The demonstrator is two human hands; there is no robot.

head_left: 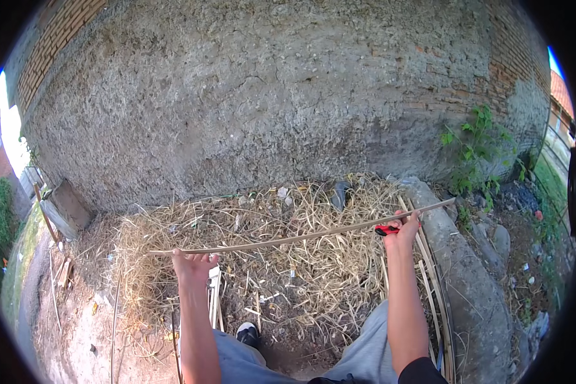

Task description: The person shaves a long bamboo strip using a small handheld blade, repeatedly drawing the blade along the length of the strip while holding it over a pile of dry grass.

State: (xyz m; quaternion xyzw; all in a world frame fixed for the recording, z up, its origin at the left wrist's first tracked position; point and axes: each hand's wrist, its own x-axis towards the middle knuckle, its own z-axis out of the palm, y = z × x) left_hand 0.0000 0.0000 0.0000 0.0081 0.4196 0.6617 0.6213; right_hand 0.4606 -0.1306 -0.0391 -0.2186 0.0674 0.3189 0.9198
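Across the middle of the view a long thin bamboo strip (301,235) runs almost level, rising slightly to the right; the left hand (192,264) has its fingers curled closed on the strip near its left end; the right hand (402,225) clamps a red-handled knife (385,230) against the strip near its right end; below lies a rough mat of dry straw (301,275) with open dirt; behind stands a coarse plastered wall (269,96); a concrete curb (467,275) borders the right, with split bamboo slats (429,281) just beside it.
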